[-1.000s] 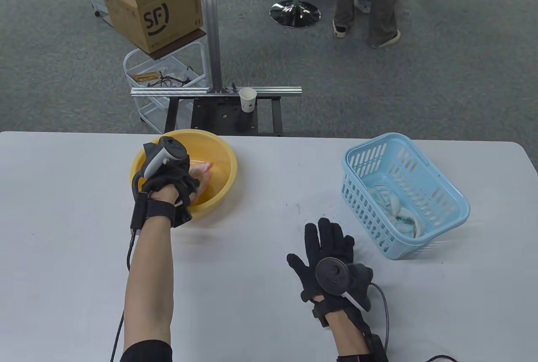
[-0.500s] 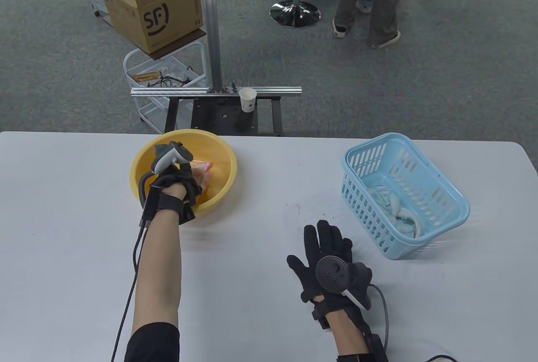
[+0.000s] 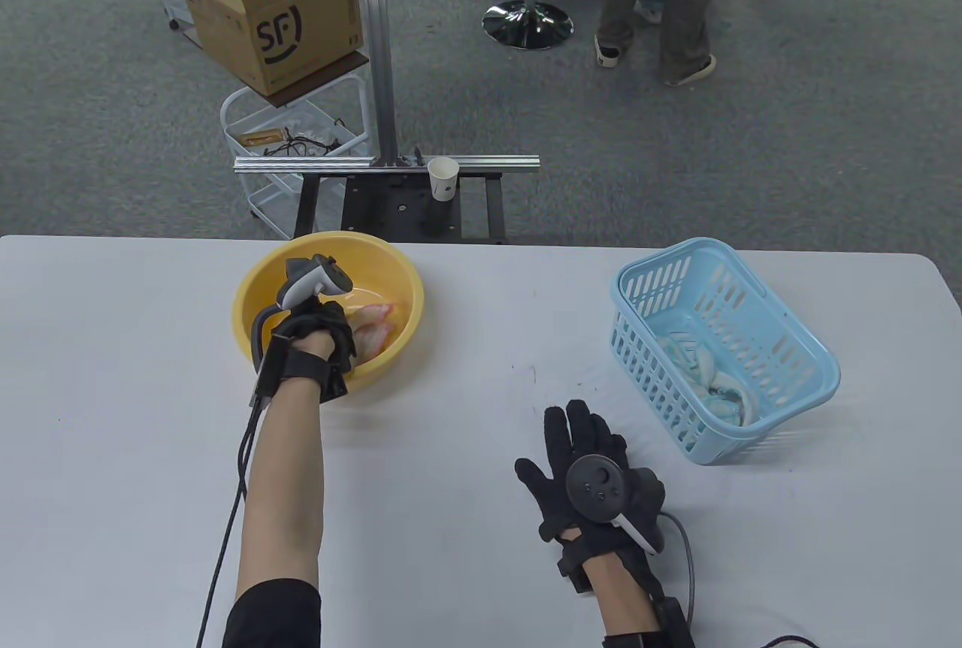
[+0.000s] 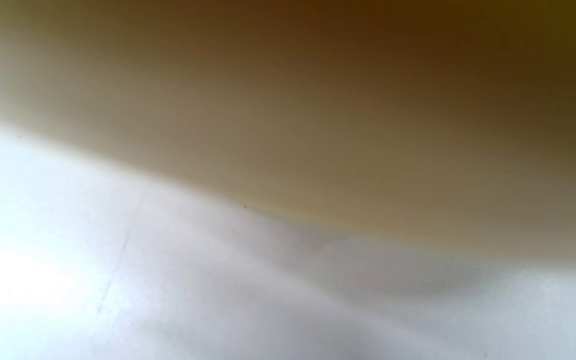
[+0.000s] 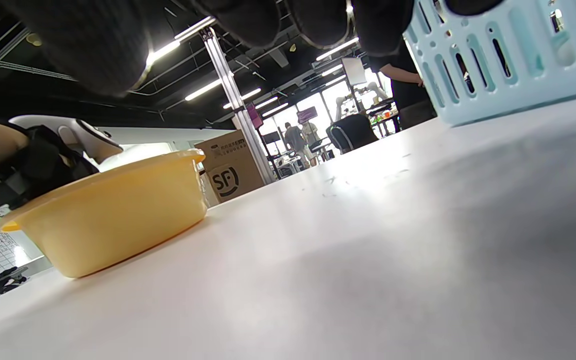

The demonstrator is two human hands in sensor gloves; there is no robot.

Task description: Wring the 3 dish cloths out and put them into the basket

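Note:
A pink dish cloth lies in the yellow bowl at the table's back left. My left hand reaches into the bowl with its fingers curled down round the cloth's near end; the tracker hides the fingertips. A blue-and-white dish cloth lies in the light blue basket on the right. My right hand rests flat on the table in front of the basket, fingers straight, holding nothing. The left wrist view shows only the blurred bowl wall. In the right wrist view, my fingers hang above the bowl and basket.
The white table runs between bowl and basket. Behind its far edge stand a metal frame with a paper cup, a wire cart and a cardboard box. A person's legs are on the floor further back.
My left hand has turned and drawn back towards the bowl's near side, and the pink cloth has shifted with it. The right hand has stayed put.

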